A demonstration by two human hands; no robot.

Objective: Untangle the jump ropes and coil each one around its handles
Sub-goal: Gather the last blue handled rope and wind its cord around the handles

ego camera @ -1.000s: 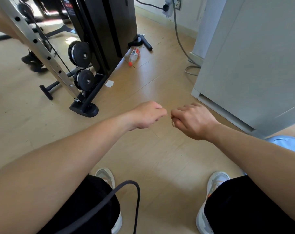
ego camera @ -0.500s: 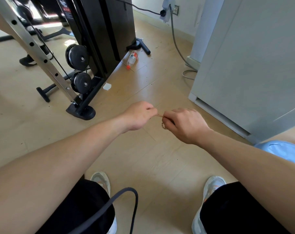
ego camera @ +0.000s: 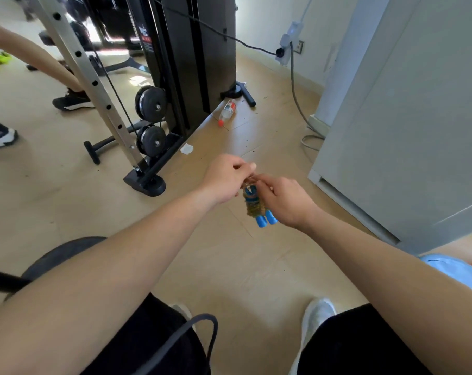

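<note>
Dangling newly visible between both pinching hands, left hand (ego camera: 226, 177) and right hand (ego camera: 284, 201): seemingly coiled jump rope (ego camera: 253, 204).

We see blue handles (ego camera: 266, 221) w/ brownish-olive rope (ego camera: 253, 205) coiled round them. Floor (ego camera: 229, 261) pale beige wood. Gym machine (ego camera: 191, 63) at 12 o'clock black, its rail (ego camera: 94, 85) silver. Bottle (ego camera: 227, 112) clear w/ red cap. Cabinet (ego camera: 418, 117) at 2 o'clock pale grey. Shoes (ego camera: 317, 318) white, shorts (ego camera: 359, 345) black.

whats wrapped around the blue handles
Brownish rope is coiled around the two blue handles; only their ends show below it. Both hands pinch the top, left and right, hiding the rope's end.
</note>
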